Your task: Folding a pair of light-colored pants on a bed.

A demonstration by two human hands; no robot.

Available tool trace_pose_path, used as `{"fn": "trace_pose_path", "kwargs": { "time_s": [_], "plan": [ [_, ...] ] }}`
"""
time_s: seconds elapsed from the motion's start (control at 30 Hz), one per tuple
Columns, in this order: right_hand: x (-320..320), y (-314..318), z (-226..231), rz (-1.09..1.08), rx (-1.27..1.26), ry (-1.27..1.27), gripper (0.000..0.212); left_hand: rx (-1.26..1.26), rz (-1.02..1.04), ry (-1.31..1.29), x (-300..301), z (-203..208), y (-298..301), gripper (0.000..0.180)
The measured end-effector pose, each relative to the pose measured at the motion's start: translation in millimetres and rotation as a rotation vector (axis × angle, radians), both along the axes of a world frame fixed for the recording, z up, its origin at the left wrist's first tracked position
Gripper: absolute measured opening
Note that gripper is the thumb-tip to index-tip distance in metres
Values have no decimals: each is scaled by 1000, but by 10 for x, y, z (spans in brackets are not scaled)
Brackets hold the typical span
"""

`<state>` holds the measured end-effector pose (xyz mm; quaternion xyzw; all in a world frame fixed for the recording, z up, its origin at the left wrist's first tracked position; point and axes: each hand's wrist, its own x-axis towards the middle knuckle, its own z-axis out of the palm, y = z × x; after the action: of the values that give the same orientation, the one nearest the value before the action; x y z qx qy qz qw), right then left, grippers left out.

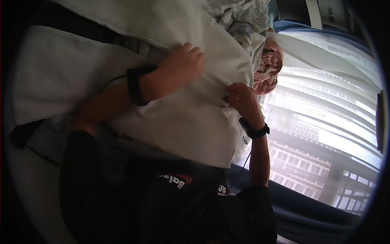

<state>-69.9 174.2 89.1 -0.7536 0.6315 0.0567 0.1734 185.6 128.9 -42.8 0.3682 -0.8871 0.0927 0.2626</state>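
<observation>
A pair of cream-white trousers (174, 126) lies spread before me, its two legs parting toward the left. My right hand (243, 101) pinches the fabric near the garment's right end, and creases run out from the fingertips. Over the middle of the trousers is my left hand (178, 67), its fingers curled in and slightly smeared by motion. Whatever may be between those fingers is hidden. Dark bands with thin cables sit on both wrists.
Grey patterned bedding (239, 18) is bunched at the far side, with a crumpled pink cloth (270, 65) beside it. A bright window behind sheer white curtains (325, 93) fills the right. Blue fabric (300, 203) runs below the window.
</observation>
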Motion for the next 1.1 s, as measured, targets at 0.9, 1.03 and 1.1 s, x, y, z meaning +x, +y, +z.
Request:
{"fn": "trace_pose_path", "kwargs": {
  "time_s": [0.9, 1.03, 1.1],
  "plan": [
    [-280, -56, 373, -143, -54, -267, 30, -63, 17, 185, 75, 70, -9, 9],
    [-233, -32, 428, -143, -9, -134, 34, -86, 25, 278, 89, 108, -6, 6],
    [-216, -24, 408, -143, 62, -228, 35, -88, 30, 305, 85, 119, -20, 5]
  ]
}}
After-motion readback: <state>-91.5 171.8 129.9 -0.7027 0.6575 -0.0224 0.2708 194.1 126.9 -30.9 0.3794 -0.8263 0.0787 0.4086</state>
